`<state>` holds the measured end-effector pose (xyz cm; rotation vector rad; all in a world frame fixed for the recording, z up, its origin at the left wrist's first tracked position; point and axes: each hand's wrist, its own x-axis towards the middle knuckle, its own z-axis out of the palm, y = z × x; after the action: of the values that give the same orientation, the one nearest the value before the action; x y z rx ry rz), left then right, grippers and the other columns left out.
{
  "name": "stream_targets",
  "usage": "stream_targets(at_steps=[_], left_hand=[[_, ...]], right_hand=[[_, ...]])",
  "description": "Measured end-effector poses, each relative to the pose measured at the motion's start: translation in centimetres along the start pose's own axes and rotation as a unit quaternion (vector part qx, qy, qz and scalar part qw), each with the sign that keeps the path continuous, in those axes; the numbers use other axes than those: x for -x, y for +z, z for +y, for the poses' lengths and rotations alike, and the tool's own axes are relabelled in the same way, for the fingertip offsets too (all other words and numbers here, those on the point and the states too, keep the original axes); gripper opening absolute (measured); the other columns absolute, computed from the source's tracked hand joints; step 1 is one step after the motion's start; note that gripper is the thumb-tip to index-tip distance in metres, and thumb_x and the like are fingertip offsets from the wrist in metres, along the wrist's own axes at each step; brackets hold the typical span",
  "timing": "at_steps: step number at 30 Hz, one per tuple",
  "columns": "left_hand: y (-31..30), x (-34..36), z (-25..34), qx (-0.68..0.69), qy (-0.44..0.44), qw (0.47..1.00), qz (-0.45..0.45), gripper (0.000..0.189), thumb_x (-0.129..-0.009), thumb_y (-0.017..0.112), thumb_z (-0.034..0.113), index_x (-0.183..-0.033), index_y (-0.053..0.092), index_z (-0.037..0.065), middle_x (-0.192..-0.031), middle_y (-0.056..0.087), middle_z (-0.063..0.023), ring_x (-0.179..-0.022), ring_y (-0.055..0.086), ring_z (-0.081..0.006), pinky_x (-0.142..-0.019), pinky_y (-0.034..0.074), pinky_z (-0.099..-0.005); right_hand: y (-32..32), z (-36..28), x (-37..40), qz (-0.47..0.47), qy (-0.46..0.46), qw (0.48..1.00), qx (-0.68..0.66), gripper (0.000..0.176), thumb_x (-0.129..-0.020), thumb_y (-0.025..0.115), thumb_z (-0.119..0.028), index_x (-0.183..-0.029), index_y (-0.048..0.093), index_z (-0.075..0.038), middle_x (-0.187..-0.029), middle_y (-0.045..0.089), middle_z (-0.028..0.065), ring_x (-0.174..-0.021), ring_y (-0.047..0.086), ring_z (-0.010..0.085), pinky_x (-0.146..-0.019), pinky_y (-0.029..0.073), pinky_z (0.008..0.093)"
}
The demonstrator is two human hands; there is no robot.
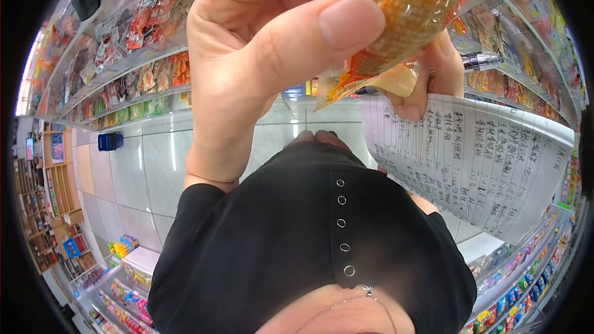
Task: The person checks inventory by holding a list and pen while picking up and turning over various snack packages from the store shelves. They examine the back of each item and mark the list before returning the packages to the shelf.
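Plump, orange-printed brown plastic packet (416,17), raised, tilted. White handwritten paper sheet (473,158) slanting below. Silvery-dark pen (483,60) alongside, near-horizontal.

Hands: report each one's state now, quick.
Left hand: closed, holding a wrapped food packet.
Right hand: closed, holding handwritten paper and a pen.

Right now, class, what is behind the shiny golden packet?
Behind the packet, part of the right hand shows, with a pen and a handwritten sheet; packaged goods lie beyond. Whatever the packet directly covers cannot be seen.
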<state>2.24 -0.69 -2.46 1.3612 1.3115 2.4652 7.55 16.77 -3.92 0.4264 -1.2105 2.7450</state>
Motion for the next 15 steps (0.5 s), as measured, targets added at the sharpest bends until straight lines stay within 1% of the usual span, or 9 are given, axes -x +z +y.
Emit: stream_targets(at_steps=[3, 5, 7, 9, 11, 12, 14, 15], left_hand=[[0.8, -0.4, 0.2, -0.019, -0.002, 1.0, 0.017, 0.028, -0.087, 0.056, 0.028, -0.095, 0.056, 0.001, -0.105, 0.055, -0.0108, -0.101, 0.052, -0.018, -0.089, 0.039, -0.0302], [3.0, -1.6, 0.2, 0.012, 0.012, 0.996, 0.087, 0.027, -0.078, 0.067, 0.027, -0.081, 0.056, 0.003, -0.084, 0.055, -0.0063, -0.08, 0.05, -0.0136, -0.074, 0.038, -0.0258], [3.0, -1.9, -0.2, 0.035, 0.023, 0.994, 0.106, 0.029, -0.073, 0.073, 0.027, -0.074, 0.055, 0.004, -0.075, 0.054, -0.004, -0.07, 0.049, -0.0115, -0.067, 0.038, -0.024], [1.8, -1.8, -1.1, 0.043, 0.025, 0.995, 0.086, 0.031, -0.072, 0.074, 0.028, -0.073, 0.055, 0.004, -0.075, 0.054, -0.0038, -0.07, 0.049, -0.0117, -0.067, 0.038, -0.0244], [1.7, -1.7, -1.0, 0.036, 0.012, 0.995, 0.093, 0.031, -0.071, 0.075, 0.028, -0.073, 0.055, 0.004, -0.076, 0.054, -0.0035, -0.071, 0.049, -0.0118, -0.068, 0.037, -0.0241], [1.7, -1.6, -0.9, 0.039, 0.006, 0.994, 0.098, 0.031, -0.071, 0.075, 0.028, -0.074, 0.055, 0.004, -0.077, 0.054, -0.004, -0.072, 0.05, -0.0122, -0.069, 0.038, -0.0241], [1.9, -1.5, -0.7, 0.053, -0.002, 0.993, 0.102, 0.031, -0.072, 0.074, 0.028, -0.075, 0.056, 0.004, -0.079, 0.056, -0.0059, -0.075, 0.052, -0.0133, -0.073, 0.039, -0.0244], [2.5, -1.4, -0.4, 0.069, -0.032, 0.99, 0.117, 0.03, -0.071, 0.074, 0.028, -0.076, 0.057, 0.004, -0.085, 0.057, -0.0095, -0.08, 0.053, -0.0163, -0.077, 0.04, -0.0282]], right_hand=[[0.4, 0.0, 0.0, 0.02, 0.01, 0.999, -0.04, 0.037, -0.097, 0.037, -0.034, -0.096, 0.054, -0.001, -0.035, 0.035, -0.0041, -0.034, 0.035, 0.0045, -0.032, 0.031, 0.0163], [0.4, 0.1, 0.2, 0.025, 0.007, 0.998, -0.049, 0.039, -0.097, 0.037, -0.035, -0.088, 0.056, -0.002, -0.034, 0.035, -0.0042, -0.034, 0.034, 0.0046, -0.034, 0.031, 0.0167], [0.4, 0.4, 0.3, 0.017, 0.005, 0.998, -0.052, 0.042, -0.097, 0.036, -0.036, -0.08, 0.058, -0.004, -0.034, 0.034, -0.0043, -0.035, 0.034, 0.0046, -0.036, 0.032, 0.0171], [0.6, -0.1, 0.1, -0.003, 0.033, 0.999, -0.039, 0.045, -0.097, 0.036, -0.036, -0.074, 0.059, -0.005, -0.034, 0.034, -0.0043, -0.035, 0.034, 0.0045, -0.037, 0.032, 0.0174], [0.6, 0.0, -0.1, -0.015, 0.043, 0.997, -0.066, 0.045, -0.096, 0.037, -0.036, -0.074, 0.059, -0.005, -0.034, 0.034, -0.0042, -0.036, 0.034, 0.0045, -0.038, 0.033, 0.0174], [0.4, 0.6, 0.0, -0.013, 0.032, 0.994, -0.104, 0.044, -0.096, 0.038, -0.037, -0.076, 0.059, -0.005, -0.034, 0.034, -0.0041, -0.036, 0.034, 0.0044, -0.039, 0.033, 0.0173], [0.2, 0.9, 0.1, -0.005, 0.03, 0.991, -0.131, 0.041, -0.096, 0.039, -0.037, -0.08, 0.058, -0.004, -0.035, 0.034, -0.0042, -0.037, 0.035, 0.0042, -0.039, 0.033, 0.0173], [-0.1, 0.8, 0.2, 0.0, 0.039, 0.992, -0.121, 0.04, -0.095, 0.04, -0.037, -0.081, 0.058, -0.004, -0.036, 0.035, -0.0043, -0.038, 0.036, 0.004, -0.04, 0.033, 0.0174]])
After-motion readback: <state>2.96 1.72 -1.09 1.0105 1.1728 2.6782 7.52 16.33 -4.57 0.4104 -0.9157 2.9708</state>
